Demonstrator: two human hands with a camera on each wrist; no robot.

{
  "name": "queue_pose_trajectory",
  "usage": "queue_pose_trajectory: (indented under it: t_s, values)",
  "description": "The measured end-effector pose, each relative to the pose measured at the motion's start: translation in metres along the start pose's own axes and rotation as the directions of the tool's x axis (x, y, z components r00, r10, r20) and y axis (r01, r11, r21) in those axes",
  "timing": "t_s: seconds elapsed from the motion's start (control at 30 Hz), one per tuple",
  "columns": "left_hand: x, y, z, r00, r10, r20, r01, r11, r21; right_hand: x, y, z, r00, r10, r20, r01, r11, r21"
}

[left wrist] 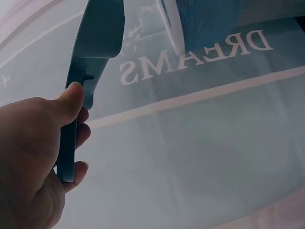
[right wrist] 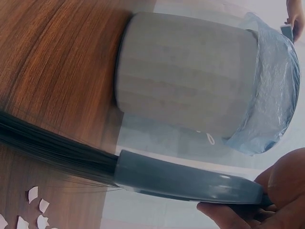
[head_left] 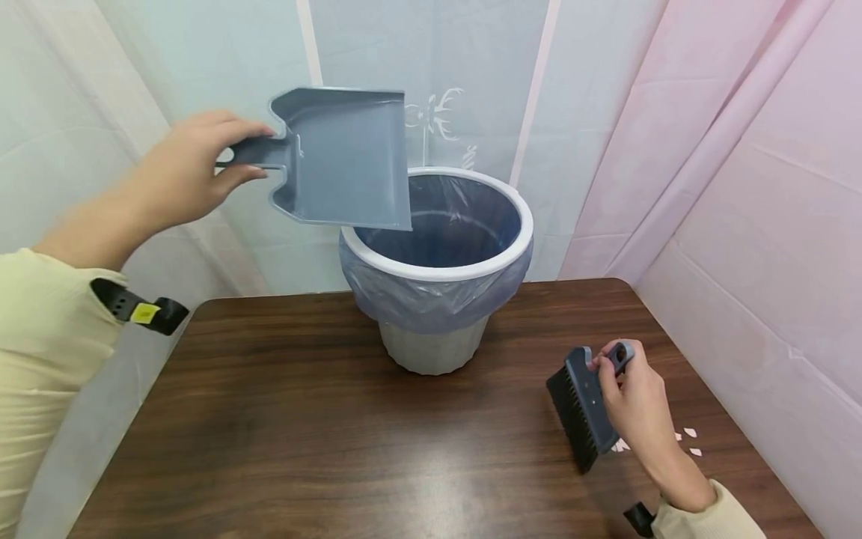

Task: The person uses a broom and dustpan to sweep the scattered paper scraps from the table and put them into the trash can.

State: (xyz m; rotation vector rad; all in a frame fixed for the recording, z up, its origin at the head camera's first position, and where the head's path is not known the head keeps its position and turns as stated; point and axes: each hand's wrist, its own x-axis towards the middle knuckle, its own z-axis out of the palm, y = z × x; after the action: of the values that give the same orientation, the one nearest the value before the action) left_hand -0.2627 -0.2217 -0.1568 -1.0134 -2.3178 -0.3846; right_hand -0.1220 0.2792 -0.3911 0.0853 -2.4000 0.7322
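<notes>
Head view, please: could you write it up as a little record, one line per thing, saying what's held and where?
Left grip: holds dustpan by its handle
Dustpan: off the table, no scraps visible on it
Right grip: holds brush by its handle
Brush: bristles angled downward
Bin: upright on table, open-topped
Bag: lines bin, hangs outside below the rim
Scraps: white, on table near brush
Table: dark, wood-grained

Holds left hand (head_left: 191,165) high and right hand (head_left: 636,400) low, well apart.
Extends left arm (head_left: 108,224) in from the left edge of the head view, gripping with fingers (left wrist: 83,133) curled opposite the thumb (left wrist: 72,97); extends right arm (head_left: 682,477) up from the lower right, likewise gripping with bent fingers.
</notes>
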Motion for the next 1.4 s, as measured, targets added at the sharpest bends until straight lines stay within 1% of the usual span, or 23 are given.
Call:
queue_pose_trajectory:
  t_s: [0.1, 0.23, 0.43, 0.5, 0.63, 0.67, 0.73, 0.87, 0.93, 1.1, 1.13, 1.2, 1.27, 1.3, 1.37, 1.4]
  values:
    - [-0.008, -0.003, -0.006, 1.0, -0.018, 0.017, 0.018, 1.0, -0.003, -0.001, 0.0, -0.001, 1.0, 0.004, 0.004, -0.004, 1.0, -0.003]
    - [-0.02, -0.007, -0.014, 0.998, -0.043, 0.043, 0.041, 0.999, 0.035, -0.001, -0.001, -0.002, 1.0, 0.01, -0.006, -0.01, 1.0, 0.002]
    - [-0.044, -0.015, -0.027, 0.992, -0.096, 0.078, 0.091, 0.994, 0.061, 0.0, -0.001, -0.001, 1.0, 0.006, -0.012, -0.006, 1.0, 0.019]
    - [-0.053, -0.016, -0.031, 0.985, -0.139, 0.105, 0.131, 0.988, 0.076, 0.0, -0.001, -0.001, 1.0, 0.002, -0.008, -0.002, 1.0, 0.018]
    - [-0.069, -0.018, -0.038, 0.959, -0.236, 0.154, 0.224, 0.97, 0.095, 0.0, 0.0, -0.001, 1.0, -0.001, -0.005, 0.001, 1.0, 0.012]
    - [-0.073, -0.019, -0.039, 0.953, -0.258, 0.16, 0.245, 0.965, 0.098, 0.0, 0.0, -0.001, 1.0, 0.001, -0.005, -0.001, 1.0, 0.012]
    - [-0.081, -0.02, -0.039, 0.949, -0.277, 0.153, 0.264, 0.959, 0.1, 0.0, 0.0, -0.001, 1.0, 0.002, -0.008, -0.002, 1.0, 0.011]
    - [-0.101, -0.023, -0.037, 0.946, -0.291, 0.142, 0.275, 0.954, 0.122, 0.0, -0.001, -0.001, 1.0, 0.004, -0.011, -0.004, 1.0, 0.015]
    - [-0.112, -0.025, -0.035, 0.938, -0.314, 0.147, 0.298, 0.947, 0.122, 0.0, -0.001, -0.001, 1.0, 0.005, -0.011, -0.005, 1.0, 0.015]
    - [-0.137, -0.032, -0.026, 0.912, -0.373, 0.171, 0.364, 0.928, 0.078, -0.001, 0.001, -0.001, 1.0, 0.014, -0.014, -0.014, 1.0, 0.013]
    - [-0.143, -0.033, -0.023, 0.908, -0.377, 0.18, 0.371, 0.926, 0.068, -0.001, 0.001, -0.001, 1.0, 0.014, -0.014, -0.014, 1.0, 0.013]
    - [-0.154, -0.034, -0.018, 0.896, -0.394, 0.206, 0.391, 0.919, 0.057, 0.0, 0.001, -0.001, 1.0, 0.014, -0.016, -0.013, 1.0, 0.014]
    - [-0.165, -0.033, -0.011, 0.887, -0.392, 0.244, 0.394, 0.918, 0.041, 0.0, 0.001, -0.001, 1.0, 0.015, -0.015, -0.015, 1.0, 0.016]
    - [-0.171, -0.033, -0.008, 0.88, -0.395, 0.263, 0.401, 0.916, 0.033, 0.0, 0.001, -0.001, 1.0, 0.014, -0.014, -0.014, 1.0, 0.017]
    - [-0.184, -0.031, -0.001, 0.876, -0.383, 0.295, 0.393, 0.919, 0.025, 0.001, 0.001, -0.001, 1.0, 0.01, -0.017, -0.01, 1.0, 0.019]
    - [-0.19, -0.03, 0.003, 0.877, -0.371, 0.306, 0.389, 0.921, 0.003, 0.001, 0.001, -0.001, 1.0, 0.009, -0.018, -0.008, 1.0, 0.02]
